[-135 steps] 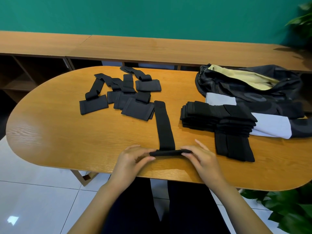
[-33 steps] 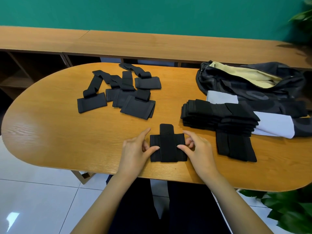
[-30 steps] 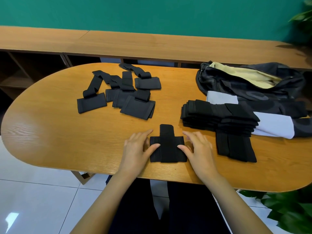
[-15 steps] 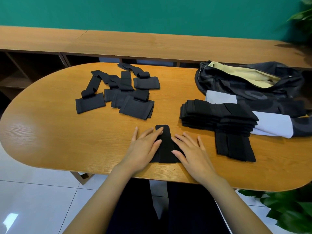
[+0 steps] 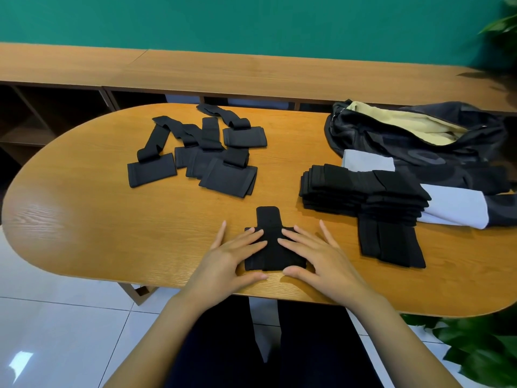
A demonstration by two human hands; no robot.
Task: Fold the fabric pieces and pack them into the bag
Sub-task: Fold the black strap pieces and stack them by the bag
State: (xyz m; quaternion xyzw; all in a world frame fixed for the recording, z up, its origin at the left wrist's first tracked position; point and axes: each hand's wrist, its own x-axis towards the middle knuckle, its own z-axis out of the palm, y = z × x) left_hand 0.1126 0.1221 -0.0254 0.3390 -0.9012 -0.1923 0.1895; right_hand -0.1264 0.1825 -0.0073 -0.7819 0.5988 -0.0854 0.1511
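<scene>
A folded black fabric piece (image 5: 270, 242) lies flat near the table's front edge, its strap end pointing away from me. My left hand (image 5: 232, 256) presses its left side with straight fingers. My right hand (image 5: 316, 256) presses its right side the same way. A stack of folded black pieces (image 5: 361, 191) sits to the right, with another folded piece (image 5: 391, 245) in front of it. Several unfolded black pieces (image 5: 207, 155) are scattered at the back left. The dark bag (image 5: 419, 152) with a yellow lining lies open at the back right.
The oval wooden table (image 5: 84, 219) has its front edge just under my wrists. A long wooden shelf (image 5: 251, 77) runs behind it along the green wall. A white cloth (image 5: 456, 211) lies under the bag. Green plants (image 5: 481, 345) stand at the lower right.
The long strap was folded up onto its pad. Both hands went from pinching the piece's sides to lying flat on it, and they have slid slightly apart over it.
</scene>
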